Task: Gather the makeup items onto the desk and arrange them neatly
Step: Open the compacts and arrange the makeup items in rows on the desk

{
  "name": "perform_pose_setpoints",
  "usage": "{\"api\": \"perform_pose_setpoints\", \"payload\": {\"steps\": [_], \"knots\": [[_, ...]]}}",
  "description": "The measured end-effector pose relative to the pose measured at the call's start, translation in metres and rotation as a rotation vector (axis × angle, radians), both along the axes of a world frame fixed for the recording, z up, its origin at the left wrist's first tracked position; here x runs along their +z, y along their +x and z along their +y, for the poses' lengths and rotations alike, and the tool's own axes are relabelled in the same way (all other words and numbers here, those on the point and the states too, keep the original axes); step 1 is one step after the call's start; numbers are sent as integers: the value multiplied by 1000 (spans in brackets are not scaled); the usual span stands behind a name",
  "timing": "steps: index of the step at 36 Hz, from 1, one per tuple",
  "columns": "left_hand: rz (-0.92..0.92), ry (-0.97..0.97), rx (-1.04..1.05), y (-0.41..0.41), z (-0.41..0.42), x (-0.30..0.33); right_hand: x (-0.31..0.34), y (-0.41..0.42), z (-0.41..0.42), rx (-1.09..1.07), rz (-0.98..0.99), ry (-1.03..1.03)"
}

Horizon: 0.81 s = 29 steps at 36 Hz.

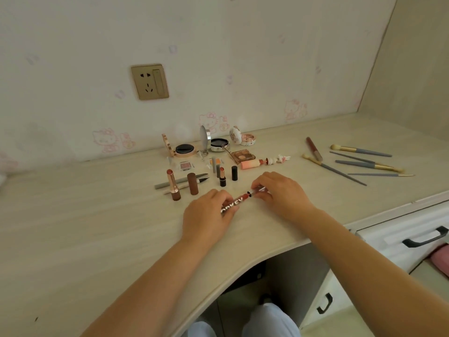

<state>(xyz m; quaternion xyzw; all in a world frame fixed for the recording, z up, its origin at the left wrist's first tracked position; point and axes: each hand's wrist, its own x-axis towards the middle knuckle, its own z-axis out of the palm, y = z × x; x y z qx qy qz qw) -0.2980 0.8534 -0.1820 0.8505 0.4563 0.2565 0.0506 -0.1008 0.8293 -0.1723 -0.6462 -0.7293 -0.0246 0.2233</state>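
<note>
centrally, left hand (208, 216) and right hand (281, 193) each grip an end of a lip gloss tube (239, 199) just above the counter (73, 227); upright lipsticks (173, 184) stand just behind, brushes (359, 164) well right.

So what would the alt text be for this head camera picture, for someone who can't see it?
Two bare hands hold a dark red lip gloss tube over a pale desk, the left hand on its lettered body, the right hand on the other end. Behind lie open compacts, lipsticks and, to the right, makeup brushes.
</note>
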Motion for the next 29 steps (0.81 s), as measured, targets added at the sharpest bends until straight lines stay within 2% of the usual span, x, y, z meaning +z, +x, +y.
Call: {"api": "perform_pose_setpoints", "payload": {"steps": [6, 14, 22, 29], "knots": [[-8, 10, -49, 71, 4, 0, -10, 52, -1, -175, 311, -22], [141, 53, -30, 129, 43, 0, -12, 94, 22, -267, 238, 3], [112, 59, 40, 144, 63, -11, -15, 106, 50, -274, 231, 56], [198, 127, 80, 148, 72, -7, -20, 109, 56, -306, 207, 69]]}}
